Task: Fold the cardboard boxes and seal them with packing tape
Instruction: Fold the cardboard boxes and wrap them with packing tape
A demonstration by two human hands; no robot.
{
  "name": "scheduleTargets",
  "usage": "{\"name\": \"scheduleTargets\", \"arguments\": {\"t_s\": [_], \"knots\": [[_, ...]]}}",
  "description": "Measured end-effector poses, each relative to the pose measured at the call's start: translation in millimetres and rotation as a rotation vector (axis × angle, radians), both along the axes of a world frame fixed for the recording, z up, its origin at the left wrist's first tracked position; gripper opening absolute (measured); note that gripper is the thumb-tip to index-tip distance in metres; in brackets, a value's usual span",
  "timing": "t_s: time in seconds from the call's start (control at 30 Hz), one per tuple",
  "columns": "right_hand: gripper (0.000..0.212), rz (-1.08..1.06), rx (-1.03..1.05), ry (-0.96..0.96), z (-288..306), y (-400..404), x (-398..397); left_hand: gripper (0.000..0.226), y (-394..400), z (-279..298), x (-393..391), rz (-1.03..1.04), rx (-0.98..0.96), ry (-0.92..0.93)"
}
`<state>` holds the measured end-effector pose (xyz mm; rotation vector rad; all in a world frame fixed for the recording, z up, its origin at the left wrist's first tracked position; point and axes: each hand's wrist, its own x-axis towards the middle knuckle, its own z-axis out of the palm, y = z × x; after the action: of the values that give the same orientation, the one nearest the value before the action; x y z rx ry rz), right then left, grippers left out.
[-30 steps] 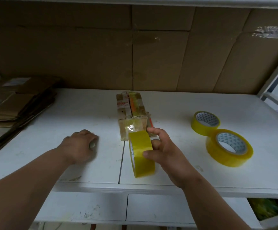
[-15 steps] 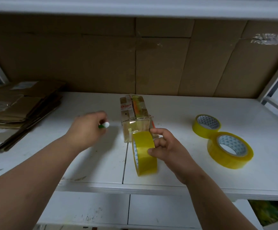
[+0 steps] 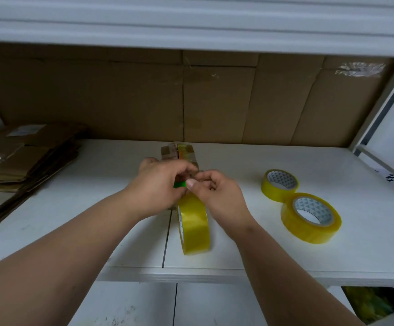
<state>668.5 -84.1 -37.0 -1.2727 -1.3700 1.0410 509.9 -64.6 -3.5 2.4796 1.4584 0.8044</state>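
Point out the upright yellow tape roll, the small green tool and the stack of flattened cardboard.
Upright yellow tape roll (image 3: 194, 228), head view: on its outer tape band.
Small green tool (image 3: 179, 184), head view: on the green tip showing between the hands.
Stack of flattened brown cardboard (image 3: 24, 158), head view: on the top sheet.

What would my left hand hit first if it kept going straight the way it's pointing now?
Probably the small taped box just beyond the left hand, which holds a small green item. The hand points up and away toward it. They overlap in this view, so the gap is unclear.
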Motion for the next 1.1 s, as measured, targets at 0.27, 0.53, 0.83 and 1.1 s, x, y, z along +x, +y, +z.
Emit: {"name": "scheduleTargets", "arguments": {"t_s": [0.27,0.53,0.83,1.1], "knots": [[0.018,-0.100,0.013,0.063,-4,6,17,0.070,8,4,-23,0.102,-0.147,-0.237],[0.027,-0.037,-0.015,0.067,-10,14,35,0.080,6,-21,-39,0.199,-0.482,-0.170],[0.033,-0.071,-0.099,0.131,-2,27,43,0.075,7,-37,-11,0.223,-0.630,-0.499],[0.013,-0.041,0.074,-0.135,-4,28,34,0.071,-3,-51,-5,0.235,-0.706,-0.905]]}}
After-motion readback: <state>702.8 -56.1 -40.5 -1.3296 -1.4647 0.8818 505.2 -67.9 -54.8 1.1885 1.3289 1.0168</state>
